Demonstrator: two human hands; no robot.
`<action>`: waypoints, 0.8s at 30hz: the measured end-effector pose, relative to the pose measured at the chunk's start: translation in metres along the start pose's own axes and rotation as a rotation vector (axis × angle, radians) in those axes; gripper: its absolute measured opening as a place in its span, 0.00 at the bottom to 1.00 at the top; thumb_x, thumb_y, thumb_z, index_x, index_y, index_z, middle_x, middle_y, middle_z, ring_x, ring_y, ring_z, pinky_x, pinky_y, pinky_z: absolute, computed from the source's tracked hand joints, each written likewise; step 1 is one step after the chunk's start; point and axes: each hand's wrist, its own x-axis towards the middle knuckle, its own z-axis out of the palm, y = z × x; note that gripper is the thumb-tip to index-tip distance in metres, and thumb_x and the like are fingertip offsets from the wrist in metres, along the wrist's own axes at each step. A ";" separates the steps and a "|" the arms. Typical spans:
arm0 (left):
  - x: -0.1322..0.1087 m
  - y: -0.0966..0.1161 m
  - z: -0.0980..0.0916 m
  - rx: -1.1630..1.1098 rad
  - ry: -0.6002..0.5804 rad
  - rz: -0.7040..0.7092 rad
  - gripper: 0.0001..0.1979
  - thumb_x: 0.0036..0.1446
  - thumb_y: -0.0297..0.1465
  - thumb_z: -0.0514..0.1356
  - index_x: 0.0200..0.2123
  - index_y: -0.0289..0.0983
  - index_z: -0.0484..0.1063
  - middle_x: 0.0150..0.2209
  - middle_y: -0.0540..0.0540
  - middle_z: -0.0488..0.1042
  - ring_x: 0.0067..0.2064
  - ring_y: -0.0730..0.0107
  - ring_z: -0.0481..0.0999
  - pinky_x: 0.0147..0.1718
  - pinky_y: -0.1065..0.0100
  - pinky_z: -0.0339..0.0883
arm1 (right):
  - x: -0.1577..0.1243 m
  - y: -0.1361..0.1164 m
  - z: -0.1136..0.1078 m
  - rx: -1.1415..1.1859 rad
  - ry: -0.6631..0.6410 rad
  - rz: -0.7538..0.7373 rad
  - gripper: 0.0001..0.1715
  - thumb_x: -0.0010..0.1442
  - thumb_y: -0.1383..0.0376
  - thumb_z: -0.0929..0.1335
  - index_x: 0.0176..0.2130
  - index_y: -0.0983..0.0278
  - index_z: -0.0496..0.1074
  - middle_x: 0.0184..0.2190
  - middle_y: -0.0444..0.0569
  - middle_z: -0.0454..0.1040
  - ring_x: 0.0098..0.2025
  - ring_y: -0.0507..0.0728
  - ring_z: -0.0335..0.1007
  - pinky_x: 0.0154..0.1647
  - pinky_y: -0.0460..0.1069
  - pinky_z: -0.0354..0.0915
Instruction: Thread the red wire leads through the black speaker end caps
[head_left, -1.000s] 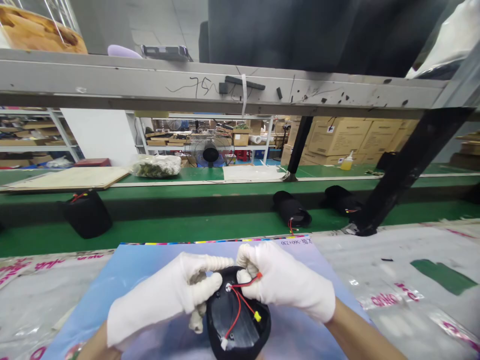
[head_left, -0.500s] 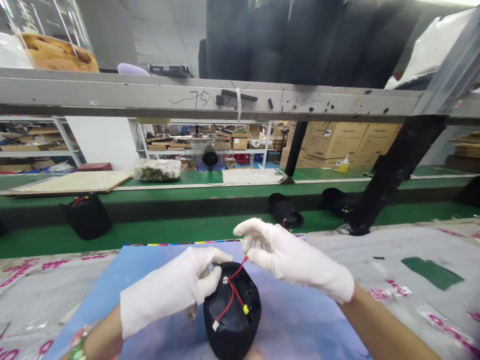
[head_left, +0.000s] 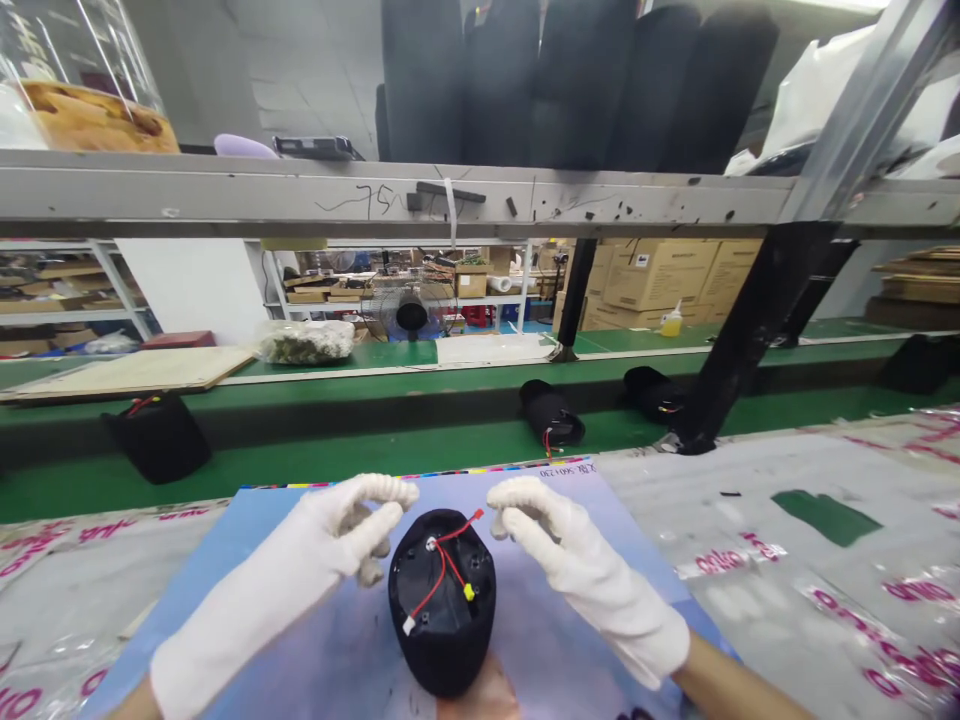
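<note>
The white-gloved left hand [head_left: 330,535] has released the black fabric-covered cylinder [head_left: 444,655], and the white-gloved right hand [head_left: 562,540] its red plastic connector [head_left: 478,515], fingers on both now parted and empty, leaving it standing unheld between them on the blue printed sheet [head_left: 330,655].

The head camera looks forward and down across the nearby workbench [head_left: 686,515].

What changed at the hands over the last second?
The left hand let go of the case and moved left; the right hand came off the red plug and moved right. Yellow plug and white plug stayed on the case's top.
</note>
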 end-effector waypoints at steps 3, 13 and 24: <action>-0.010 -0.016 0.003 -0.023 0.015 0.042 0.17 0.59 0.47 0.60 0.42 0.41 0.75 0.29 0.53 0.72 0.27 0.75 0.67 0.28 0.72 0.67 | 0.007 -0.002 0.004 0.023 -0.016 -0.055 0.07 0.64 0.67 0.63 0.43 0.60 0.68 0.37 0.46 0.73 0.37 0.54 0.72 0.43 0.51 0.71; -0.039 -0.068 0.048 0.126 0.511 0.497 0.14 0.64 0.41 0.54 0.49 0.53 0.76 0.50 0.51 0.76 0.51 0.64 0.76 0.55 0.70 0.67 | -0.024 0.022 0.015 -0.202 -0.121 -0.151 0.43 0.60 0.74 0.62 0.67 0.48 0.43 0.65 0.53 0.59 0.58 0.61 0.69 0.59 0.59 0.68; -0.019 -0.046 0.035 0.109 0.378 0.551 0.10 0.64 0.36 0.55 0.46 0.47 0.74 0.48 0.49 0.72 0.49 0.66 0.74 0.51 0.69 0.68 | -0.028 0.023 0.024 -0.071 -0.126 -0.059 0.37 0.63 0.72 0.62 0.67 0.50 0.50 0.65 0.53 0.62 0.63 0.62 0.65 0.64 0.63 0.62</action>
